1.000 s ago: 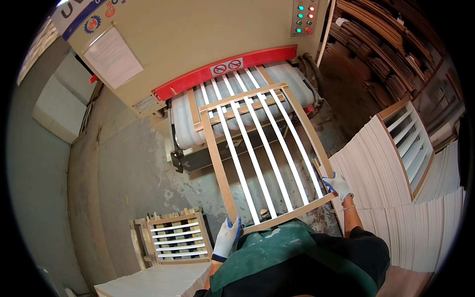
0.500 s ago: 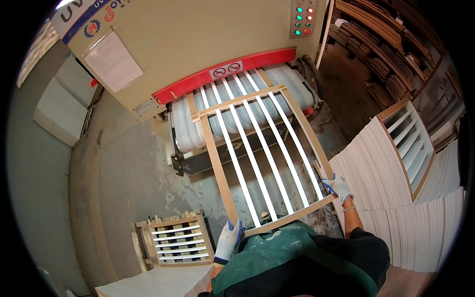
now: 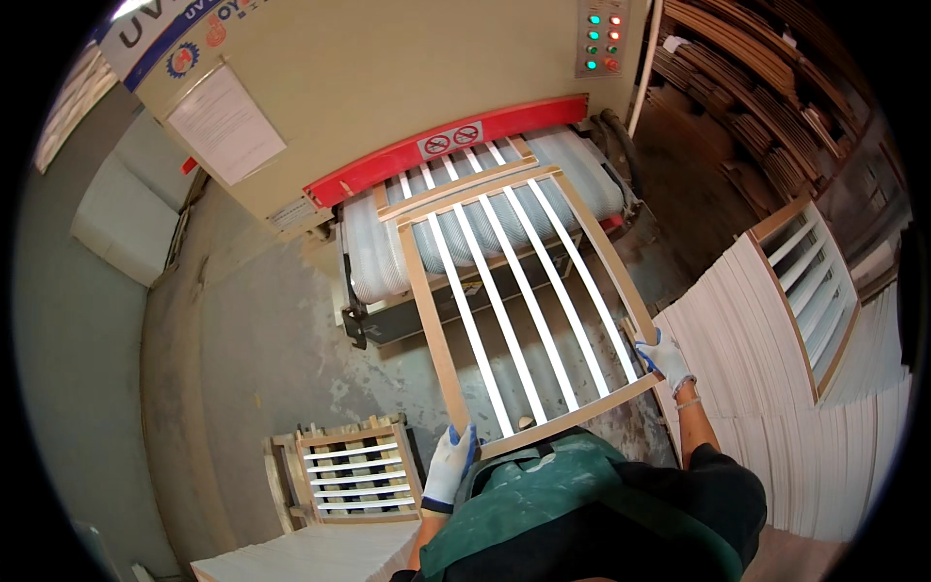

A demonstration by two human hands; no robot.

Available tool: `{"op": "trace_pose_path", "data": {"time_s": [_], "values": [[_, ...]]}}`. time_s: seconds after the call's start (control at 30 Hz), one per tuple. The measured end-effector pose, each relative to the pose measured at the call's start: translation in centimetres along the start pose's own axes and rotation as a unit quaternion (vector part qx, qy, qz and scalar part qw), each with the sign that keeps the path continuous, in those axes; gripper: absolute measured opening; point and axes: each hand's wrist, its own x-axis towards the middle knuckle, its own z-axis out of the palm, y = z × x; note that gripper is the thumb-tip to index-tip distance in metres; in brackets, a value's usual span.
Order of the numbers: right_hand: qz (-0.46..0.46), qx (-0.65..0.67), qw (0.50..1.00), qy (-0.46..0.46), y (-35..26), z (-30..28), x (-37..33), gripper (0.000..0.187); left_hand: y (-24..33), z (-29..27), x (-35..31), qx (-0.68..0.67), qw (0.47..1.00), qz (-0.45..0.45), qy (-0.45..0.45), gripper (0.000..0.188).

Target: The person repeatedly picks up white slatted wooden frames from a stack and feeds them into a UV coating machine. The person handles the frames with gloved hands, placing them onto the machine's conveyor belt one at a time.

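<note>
Head view: a slatted wooden frame, with white slats inside a pale wood border, is held level with its far end resting on the ribbed conveyor of a beige machine; just ahead of that end a second slatted frame lies at the red guard bar. The left hand, in a white and blue glove, is closed around the near left corner of the frame, and the right hand, gloved alike, is closed around the right rail near its near end. For a clean feed, the frame is best kept flat and square to the red guard bar, with both rails pushed evenly so that no corner catches. Fingers are best kept on the near end, well away from the guard bar. To the right of the frame a stack of white boards stands close; to the left of it, on the floor, a pallet carries more slatted frames.
</note>
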Motion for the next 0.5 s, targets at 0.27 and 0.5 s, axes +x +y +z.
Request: {"op": "trace_pose_path", "data": {"time_s": [0.27, 0.5], "values": [[-0.231, -0.057, 0.956, 0.169, -0.7, 2.1, 2.0, 0.074, 1.1, -0.9, 2.5, -0.026, 0.999, 0.041, -0.012, 0.040], [-0.121, -0.082, 0.989, 0.032, -6.1, 0.9, 2.8, 0.065, 2.0, -2.0, 5.7, -0.011, 0.998, 0.063, 0.012, 0.039]]}}
